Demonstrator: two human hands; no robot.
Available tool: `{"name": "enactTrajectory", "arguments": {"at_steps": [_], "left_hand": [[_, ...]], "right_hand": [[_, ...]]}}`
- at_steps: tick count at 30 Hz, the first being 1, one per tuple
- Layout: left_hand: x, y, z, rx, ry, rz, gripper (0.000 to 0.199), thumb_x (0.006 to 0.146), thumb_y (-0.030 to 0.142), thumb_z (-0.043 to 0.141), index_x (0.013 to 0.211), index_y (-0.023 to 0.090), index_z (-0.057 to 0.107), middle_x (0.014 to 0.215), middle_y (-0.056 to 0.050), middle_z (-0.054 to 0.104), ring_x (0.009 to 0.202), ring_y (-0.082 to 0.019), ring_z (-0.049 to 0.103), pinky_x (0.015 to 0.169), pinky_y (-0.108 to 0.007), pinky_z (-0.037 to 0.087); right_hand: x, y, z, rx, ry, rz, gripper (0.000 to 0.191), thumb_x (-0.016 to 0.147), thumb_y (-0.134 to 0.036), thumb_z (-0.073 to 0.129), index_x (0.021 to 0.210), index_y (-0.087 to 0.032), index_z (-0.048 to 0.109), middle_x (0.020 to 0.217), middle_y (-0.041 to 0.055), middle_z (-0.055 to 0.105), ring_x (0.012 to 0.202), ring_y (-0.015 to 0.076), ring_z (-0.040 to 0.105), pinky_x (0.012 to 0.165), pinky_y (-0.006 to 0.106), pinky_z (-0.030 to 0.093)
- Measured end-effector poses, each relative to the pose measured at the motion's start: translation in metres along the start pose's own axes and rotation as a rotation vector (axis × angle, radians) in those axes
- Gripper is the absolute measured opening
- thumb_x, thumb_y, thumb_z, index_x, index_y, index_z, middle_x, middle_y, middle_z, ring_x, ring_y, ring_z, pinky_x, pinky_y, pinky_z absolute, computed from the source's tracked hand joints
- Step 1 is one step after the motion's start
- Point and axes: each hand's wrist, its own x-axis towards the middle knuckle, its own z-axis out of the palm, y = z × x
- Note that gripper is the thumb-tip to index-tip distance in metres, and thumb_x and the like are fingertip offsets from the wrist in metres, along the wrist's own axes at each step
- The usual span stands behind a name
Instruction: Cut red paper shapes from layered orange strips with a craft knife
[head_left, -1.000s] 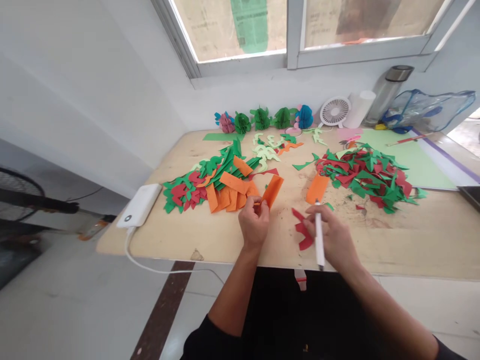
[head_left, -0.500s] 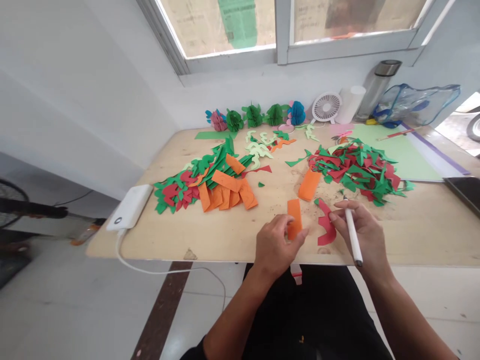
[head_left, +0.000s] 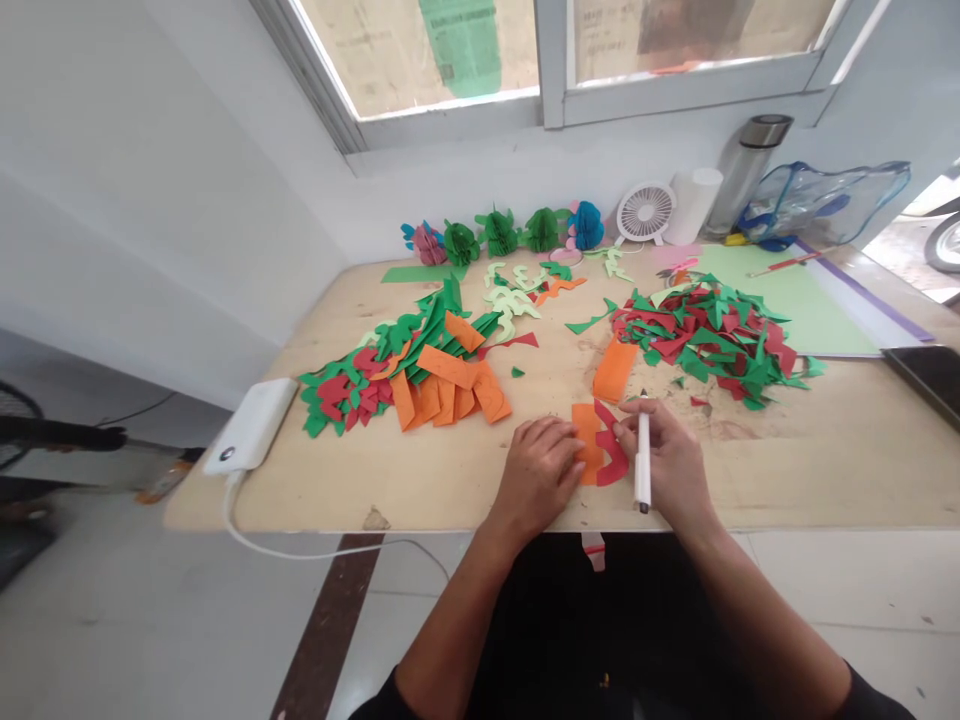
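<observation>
An orange paper strip (head_left: 586,470) lies upright near the table's front edge, with a red cut paper shape (head_left: 616,466) overlapping its right side. My left hand (head_left: 536,475) rests on the table, fingers together and their tips on the orange strip's left edge. My right hand (head_left: 667,460) is closed round a white marker (head_left: 643,465), and its fingertips also touch the red shape. Just behind lies a small stack of orange strips (head_left: 614,371).
A pile of red and green scraps (head_left: 705,340) lies right; orange, green and red cut pieces (head_left: 450,385) lie left. A white power bank (head_left: 251,425) sits at the left edge. Paper ornaments (head_left: 499,232), a small fan (head_left: 646,212) and a bottle (head_left: 750,170) line the wall.
My right hand has moved left with the marker, bringing the red shape onto the orange strip. My left hand has gone from pinching the strip to lying flatter beside it.
</observation>
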Motion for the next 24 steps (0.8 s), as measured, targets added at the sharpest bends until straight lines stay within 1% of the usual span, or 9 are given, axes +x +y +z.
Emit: {"name": "enactTrajectory", "arguments": {"at_steps": [3, 7, 9, 13, 16, 18, 21, 24], "left_hand": [[0.0, 0.003, -0.003, -0.02, 0.005, -0.006, 0.008, 0.087, 0.019, 0.06, 0.09, 0.02, 0.068, 0.111, -0.007, 0.069, 0.112, -0.025, 0.06, 0.101, -0.047, 0.045], [0.0, 0.003, -0.01, -0.084, -0.023, -0.002, 0.017, 0.093, 0.018, 0.052, 0.093, 0.021, 0.069, 0.105, -0.005, 0.071, 0.107, -0.023, 0.061, 0.099, -0.045, 0.046], [0.0, 0.0, -0.012, -0.102, -0.034, -0.001, 0.02, 0.093, 0.016, 0.05, 0.098, 0.021, 0.069, 0.108, -0.005, 0.07, 0.11, -0.023, 0.06, 0.101, -0.045, 0.045], [-0.002, -0.002, -0.012, -0.092, -0.041, -0.011, 0.023, 0.089, 0.015, 0.055, 0.106, 0.021, 0.068, 0.118, -0.006, 0.067, 0.117, -0.025, 0.056, 0.105, -0.047, 0.042], [-0.003, -0.001, -0.01, -0.097, -0.03, -0.023, 0.022, 0.088, 0.015, 0.055, 0.105, 0.021, 0.068, 0.117, -0.007, 0.067, 0.119, -0.025, 0.055, 0.106, -0.047, 0.041], [-0.002, -0.001, -0.009, -0.108, -0.023, -0.029, 0.02, 0.088, 0.017, 0.056, 0.103, 0.021, 0.069, 0.116, -0.007, 0.067, 0.119, -0.026, 0.055, 0.106, -0.047, 0.041], [-0.001, 0.0, -0.008, -0.12, -0.028, -0.032, 0.022, 0.089, 0.018, 0.056, 0.107, 0.021, 0.068, 0.117, -0.008, 0.067, 0.118, -0.026, 0.055, 0.105, -0.048, 0.041], [-0.001, 0.0, -0.008, -0.12, -0.015, -0.03, 0.021, 0.089, 0.018, 0.057, 0.106, 0.021, 0.068, 0.117, -0.007, 0.067, 0.117, -0.025, 0.056, 0.105, -0.048, 0.042]], "right_hand": [[0.001, 0.002, 0.005, -0.09, 0.004, 0.004, 0.029, 0.083, -0.047, 0.063, 0.098, -0.022, 0.061, 0.073, 0.0005, 0.069, 0.064, 0.0156, 0.065, 0.059, 0.026, 0.05], [0.002, 0.002, 0.006, -0.157, -0.02, 0.015, 0.027, 0.083, -0.045, 0.061, 0.098, -0.023, 0.062, 0.075, 0.0014, 0.07, 0.062, 0.0162, 0.066, 0.058, 0.027, 0.05], [0.002, 0.002, 0.006, -0.174, -0.031, 0.019, 0.027, 0.083, -0.045, 0.061, 0.097, -0.023, 0.062, 0.075, 0.0016, 0.071, 0.063, 0.0168, 0.066, 0.06, 0.027, 0.051], [0.002, 0.004, 0.008, -0.207, -0.06, 0.007, 0.025, 0.085, -0.045, 0.058, 0.098, -0.024, 0.062, 0.076, 0.0018, 0.072, 0.065, 0.0178, 0.068, 0.062, 0.028, 0.051], [0.002, 0.006, 0.009, -0.258, -0.063, -0.039, 0.022, 0.086, -0.042, 0.056, 0.098, -0.025, 0.062, 0.076, 0.0014, 0.072, 0.067, 0.0181, 0.068, 0.065, 0.029, 0.051], [0.002, 0.009, 0.011, -0.34, -0.052, -0.082, 0.02, 0.087, -0.041, 0.055, 0.098, -0.025, 0.062, 0.076, 0.0013, 0.072, 0.067, 0.0185, 0.068, 0.066, 0.029, 0.05], [0.002, 0.013, 0.013, -0.483, -0.032, -0.181, 0.018, 0.089, -0.038, 0.054, 0.098, -0.026, 0.063, 0.076, 0.0015, 0.073, 0.069, 0.02, 0.068, 0.068, 0.031, 0.048], [-0.001, 0.014, 0.013, -0.552, -0.029, -0.262, 0.015, 0.091, -0.035, 0.054, 0.099, -0.026, 0.063, 0.078, 0.0023, 0.074, 0.071, 0.0209, 0.068, 0.072, 0.033, 0.048]]}}
